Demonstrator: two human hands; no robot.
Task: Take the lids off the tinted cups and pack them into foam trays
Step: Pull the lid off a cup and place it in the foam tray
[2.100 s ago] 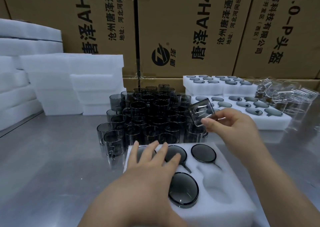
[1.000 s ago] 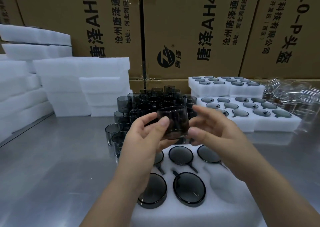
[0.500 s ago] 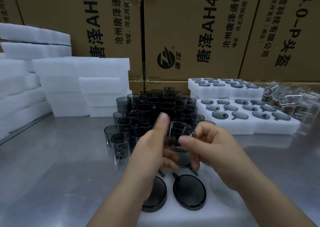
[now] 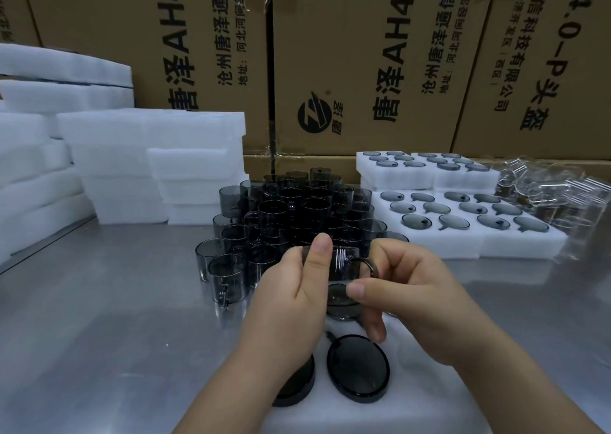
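Tinted cups (image 4: 291, 208) mostly stood unpacked; filled trays (image 4: 463, 248) lay behind. Left hand (image 4: 291, 304) and right hand (image 4: 416, 298) pinched one cup (image 4: 344, 265) over the part-filled near tray (image 4: 429, 400).

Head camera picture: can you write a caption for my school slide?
Left hand and right hand hold a grey tinted glass cup over a white foam tray.

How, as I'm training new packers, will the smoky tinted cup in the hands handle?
Probably slippery: the smoky tinted glossy cup shows bright reflections. Likely light, since the left hand and right hand hold it with fingertips. Its side handle should stop rolling.
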